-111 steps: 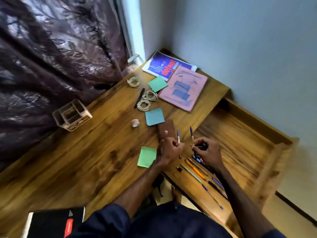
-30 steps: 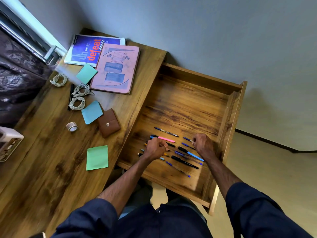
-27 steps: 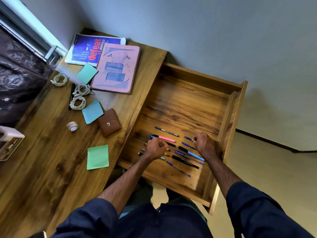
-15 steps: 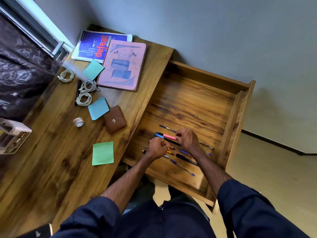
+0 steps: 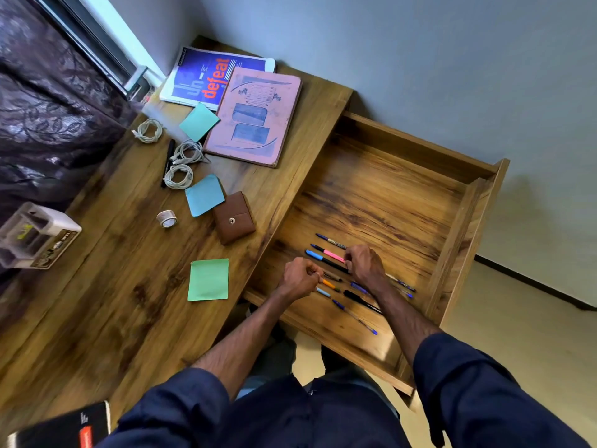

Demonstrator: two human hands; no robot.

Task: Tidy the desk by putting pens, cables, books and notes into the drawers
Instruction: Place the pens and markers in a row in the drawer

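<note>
The open wooden drawer (image 5: 465,240) to the right of the desk (image 5: 129,286) holds several pens. My left hand (image 5: 302,276) is a curled fist resting at the ends of an orange pen (image 5: 328,282) and its neighbours. My right hand (image 5: 365,263) pinches the end of a pink pen (image 5: 332,253), above a blue-capped black pen (image 5: 323,258). On the desk lie a blue book (image 5: 200,79), a pink book (image 5: 255,114), three white cable coils (image 5: 177,176), a black pen (image 5: 168,160), and teal (image 5: 198,121), blue (image 5: 205,195) and green (image 5: 208,279) notes.
A brown wallet (image 5: 234,216) and a tape roll (image 5: 166,218) lie mid-desk. A clear organiser box (image 5: 35,234) stands at the left edge by the dark curtain. A black notebook (image 5: 64,428) shows at the bottom left. The far half of the drawer floor is bare.
My right hand moved left from the drawer's right side onto the pink pen. My left fist stayed over the pens. The camera view shifted slightly.
</note>
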